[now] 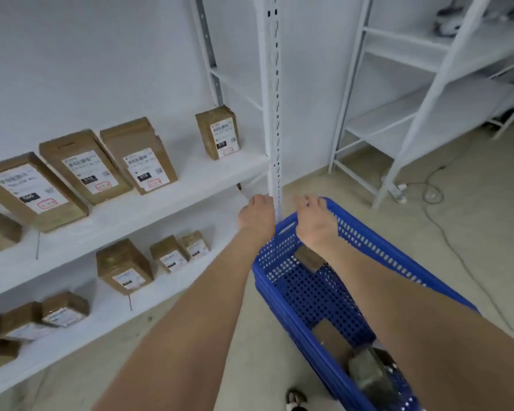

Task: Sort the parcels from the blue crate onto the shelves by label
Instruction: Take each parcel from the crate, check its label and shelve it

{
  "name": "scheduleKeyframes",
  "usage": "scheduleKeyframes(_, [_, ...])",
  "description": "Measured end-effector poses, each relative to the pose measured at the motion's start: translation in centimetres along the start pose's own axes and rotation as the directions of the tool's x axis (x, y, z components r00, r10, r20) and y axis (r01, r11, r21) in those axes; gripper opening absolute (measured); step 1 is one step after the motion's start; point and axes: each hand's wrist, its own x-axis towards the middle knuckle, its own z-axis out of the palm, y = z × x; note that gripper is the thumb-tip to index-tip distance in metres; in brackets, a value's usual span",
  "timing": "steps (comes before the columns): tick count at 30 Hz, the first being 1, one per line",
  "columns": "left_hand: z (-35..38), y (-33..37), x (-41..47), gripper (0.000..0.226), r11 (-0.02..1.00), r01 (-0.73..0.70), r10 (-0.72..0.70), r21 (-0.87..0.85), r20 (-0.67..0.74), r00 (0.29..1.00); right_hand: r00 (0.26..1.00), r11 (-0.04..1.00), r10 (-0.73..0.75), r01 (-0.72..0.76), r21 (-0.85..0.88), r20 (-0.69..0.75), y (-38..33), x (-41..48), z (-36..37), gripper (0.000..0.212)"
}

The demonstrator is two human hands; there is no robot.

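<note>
The blue crate [353, 232] stands on the floor at the right, its far end by the white shelf post [275, 114]. Inside lie a brown parcel [309, 258] under my right wrist, another brown parcel [331, 339] and a dark grey parcel [371, 378]. My right hand [315, 223] lies over the crate's far rim with its fingers curled on it. My left hand [257, 216] is just left of that rim, against the post; its fingers curl away and what they hold is hidden. Labelled brown parcels stand on the upper shelf [190, 185], among them one marked 010 [144, 155].
More labelled parcels [123, 266] sit on the lower shelf [161, 295]. A second white shelf unit [422, 93] stands at the right with cables [433, 192] on the floor beside it. My shoe [296, 400] shows at the bottom edge.
</note>
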Motion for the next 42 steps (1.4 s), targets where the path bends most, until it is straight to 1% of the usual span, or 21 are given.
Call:
scheduleKeyframes(2, [2.5, 2.1, -1.7, 0.058, 0.998, -0.057, 0.056, 0.004, 0.060, 0.997, 0.997, 0.999, 0.033, -0.033, -0.015, 0.069, 2.4, -2.8, 1.5, 0.065])
scheduleKeyframes(4, [4.5, 4.1, -3.2, 0.055, 0.996, -0.088, 0.086, 0.010, 0.105, 0.991, 0.992, 0.998, 0.060, -0.059, -0.013, 0.108, 4.4, -4.9, 2.7, 0.067])
scheduleKeyframes(8, [7.2, 7.5, -4.1, 0.052, 0.993, -0.119, 0.121, -0.025, 0.142, 0.982, 0.978, 0.995, 0.102, -0.101, -0.015, 0.183, 8.0, -6.7, 4.2, 0.065])
scheduleKeyframes(11, [9.0, 10.2, -4.4, 0.047, 0.995, -0.084, 0.092, -0.047, 0.206, 0.974, 0.968, 0.994, 0.109, -0.113, 0.005, 0.227, 11.0, -7.4, 6.0, 0.059])
scheduleKeyframes(16, [13.4, 15.5, -3.1, 0.053, 0.995, 0.031, 0.000, -0.090, 0.324, 0.946, 0.934, 0.994, 0.100, -0.106, 0.000, 0.344, 17.5, -6.7, 9.5, 0.058])
scheduleKeyframes(20, [17.9, 19.2, -2.1, 0.055, 0.988, 0.128, -0.074, -0.084, 0.469, 0.880, 0.885, 0.997, 0.072, -0.078, -0.005, 0.461, 21.8, -5.7, 12.6, 0.058])
scheduleKeyframes(24, [22.1, 20.0, -1.2, 0.049, 0.980, 0.194, -0.139, -0.042, 0.557, 0.819, 0.821, 0.998, 0.046, -0.061, 0.007, 0.569, 23.1, -4.7, 16.3, 0.057])
scheduleKeyframes(26, [24.2, 19.5, -0.3, 0.047, 0.967, 0.253, -0.183, -0.037, 0.593, 0.784, 0.786, 0.993, 0.045, -0.104, 0.061, 0.616, 23.1, -4.4, 18.5, 0.056])
scheduleKeyframes(29, [27.8, 18.7, 1.0, 0.044, 0.946, 0.320, -0.208, -0.054, 0.655, 0.726, 0.738, 0.976, 0.055, -0.181, 0.118, 0.672, 23.3, -3.9, 22.5, 0.055])
scheduleKeyframes(32, [32.2, 17.7, 2.1, 0.040, 0.939, 0.341, -0.222, -0.034, 0.698, 0.680, 0.707, 0.963, 0.055, -0.225, 0.151, 0.705, 23.7, -3.3, 27.4, 0.055])
scheduleKeyframes(35, [36.6, 16.8, 3.5, 0.039, 0.933, 0.360, -0.234, -0.020, 0.728, 0.645, 0.690, 0.938, 0.097, -0.305, 0.166, 0.718, 24.1, -2.0, 31.7, 0.056])
scheduleKeyframes(36, [38.0, 16.4, 4.3, 0.039, 0.924, 0.381, -0.243, -0.027, 0.727, 0.642, 0.692, 0.929, 0.107, -0.325, 0.176, 0.714, 24.3, -1.2, 32.9, 0.057])
scheduleKeyframes(37, [39.2, 15.9, 5.3, 0.040, 0.911, 0.409, -0.247, -0.058, 0.716, 0.653, 0.703, 0.923, 0.110, -0.335, 0.190, 0.703, 24.3, -0.1, 34.0, 0.057])
scheduleKeyframes(40, [42.2, 14.3, 9.1, 0.037, 0.817, 0.510, -0.243, -0.270, 0.640, 0.729, 0.760, 0.904, 0.119, -0.349, 0.247, 0.639, 24.6, 4.3, 37.0, 0.062])
scheduleKeyframes(42, [43.6, 13.3, 11.9, 0.031, 0.748, 0.549, -0.255, -0.372, 0.604, 0.755, 0.797, 0.893, 0.129, -0.352, 0.281, 0.590, 24.8, 7.2, 39.1, 0.065])
